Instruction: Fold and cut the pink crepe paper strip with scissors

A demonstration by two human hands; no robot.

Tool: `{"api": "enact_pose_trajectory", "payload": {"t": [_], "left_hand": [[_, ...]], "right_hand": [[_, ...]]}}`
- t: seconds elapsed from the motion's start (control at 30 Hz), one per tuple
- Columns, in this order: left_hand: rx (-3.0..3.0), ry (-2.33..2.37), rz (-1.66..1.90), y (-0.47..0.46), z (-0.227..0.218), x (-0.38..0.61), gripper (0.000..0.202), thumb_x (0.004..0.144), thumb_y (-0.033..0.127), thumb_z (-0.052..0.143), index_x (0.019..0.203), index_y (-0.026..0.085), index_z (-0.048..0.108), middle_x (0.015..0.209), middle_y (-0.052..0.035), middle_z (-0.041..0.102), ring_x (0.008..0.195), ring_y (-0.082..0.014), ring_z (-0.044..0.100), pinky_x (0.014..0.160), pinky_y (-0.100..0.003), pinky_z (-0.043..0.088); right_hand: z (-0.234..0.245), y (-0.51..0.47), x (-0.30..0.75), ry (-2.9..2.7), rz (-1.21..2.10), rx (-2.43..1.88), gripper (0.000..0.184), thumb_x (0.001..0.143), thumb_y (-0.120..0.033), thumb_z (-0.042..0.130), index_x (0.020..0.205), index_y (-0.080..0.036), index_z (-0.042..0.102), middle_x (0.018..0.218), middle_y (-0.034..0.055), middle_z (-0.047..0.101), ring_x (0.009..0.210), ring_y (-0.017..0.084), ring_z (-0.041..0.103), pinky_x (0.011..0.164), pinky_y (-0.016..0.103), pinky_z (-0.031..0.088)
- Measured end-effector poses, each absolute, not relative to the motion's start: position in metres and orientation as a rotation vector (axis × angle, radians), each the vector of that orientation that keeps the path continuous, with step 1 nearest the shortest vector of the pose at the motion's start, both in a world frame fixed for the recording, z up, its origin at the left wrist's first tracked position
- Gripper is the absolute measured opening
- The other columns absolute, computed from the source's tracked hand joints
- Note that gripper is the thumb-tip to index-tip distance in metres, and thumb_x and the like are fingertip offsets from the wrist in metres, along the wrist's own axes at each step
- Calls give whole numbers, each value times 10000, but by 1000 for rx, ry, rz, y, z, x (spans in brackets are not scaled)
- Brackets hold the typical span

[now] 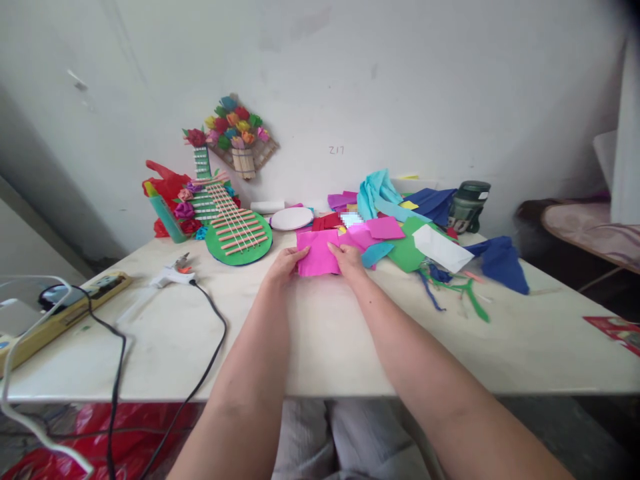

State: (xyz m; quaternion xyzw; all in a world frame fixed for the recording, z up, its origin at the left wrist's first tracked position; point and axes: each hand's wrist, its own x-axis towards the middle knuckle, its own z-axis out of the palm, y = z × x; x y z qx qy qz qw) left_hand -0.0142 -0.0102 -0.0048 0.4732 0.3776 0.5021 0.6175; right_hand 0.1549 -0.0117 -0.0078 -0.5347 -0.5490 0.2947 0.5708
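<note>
— What do the two hands hold?

— Both hold the same bright pink sheet of thin paper (319,261). The left hand (283,265) pinches its left edge, with the thumb on top and the other fingers folded close below. The right hand (351,261) pinches the right edge in the same way, nearly closed, thumb on top.

— Where is the sheet?

— It is on the far half of the white rectangular table top (320,340), just in front of a loose pile of coloured paper pieces (400,237). I cannot tell whether it lies flat or is lifted a little.

— Which way does it point?

— It is almost square, so it has no clear long axis. Its face looks up, and its near edge runs left to right, parallel to the table's front edge. A white glue gun with a black cable (169,275) lies well apart, to the left.
</note>
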Motion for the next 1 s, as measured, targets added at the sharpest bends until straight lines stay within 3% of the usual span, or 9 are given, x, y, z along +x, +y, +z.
{"api": "enact_pose_trajectory", "payload": {"t": [0.37, 0.67, 0.87, 1.0], "left_hand": [[1057, 903, 1435, -3, -6, -3, 419, 572, 493, 747, 754, 139, 614, 621, -22, 623, 549, -130, 562, 529, -234, 427], [1406, 1218, 1611, 10, -12, -6, 359, 722, 500, 583, 664, 146, 592, 525, 31, 479, 508, -95, 411, 463, -205, 305], [1486, 1233, 1612, 6, -7, -5, 355, 747, 481, 556, 619, 150, 558, 523, 35, 429, 522, -91, 366, 466, -202, 271], [1501, 1209, 1582, -2, -1, 0, 351, 753, 469, 560, 600, 155, 523, 508, 39, 400, 500, -85, 344, 454, -204, 258]], "right_hand": [[-5, -16, 148, -1424, 588, -1261, 481, 710, -446, 575, 435, -218, 253, 441, -80, 193, 467, 77, 228, 481, 246, 203], [-8, -18, 146, -1331, 663, -1179, 509, 667, -501, 599, 421, -214, 258, 438, -75, 200, 474, 76, 239, 478, 246, 205], [-7, -19, 145, -1110, 1041, -1038, 423, 603, -561, 636, 488, -204, 440, 456, -56, 395, 506, 104, 384, 492, 246, 315], [-8, -18, 144, -1112, 1028, -1088, 394, 633, -548, 628, 520, -199, 484, 481, -47, 439, 523, 115, 415, 511, 252, 335]]}}
